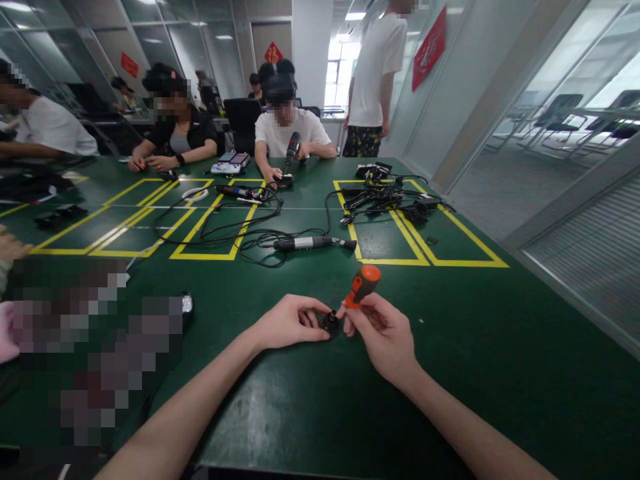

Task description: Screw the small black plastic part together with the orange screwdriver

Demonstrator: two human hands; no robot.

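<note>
My left hand (289, 321) pinches a small black round part (331, 323) against the green table (450, 347). My right hand (383, 333) grips a screwdriver with an orange handle (363, 283), tilted so its tip goes down into the black part. Both hands meet at the part near the table's front middle. The screwdriver's shaft is mostly hidden by my fingers.
An electric screwdriver (306, 243) with a tangled black cable lies beyond my hands. A pile of black cables and adapters (387, 197) sits in a yellow-taped box on the right. Other people sit along the far and left edges; one holds a drill (293, 147). A person stands behind.
</note>
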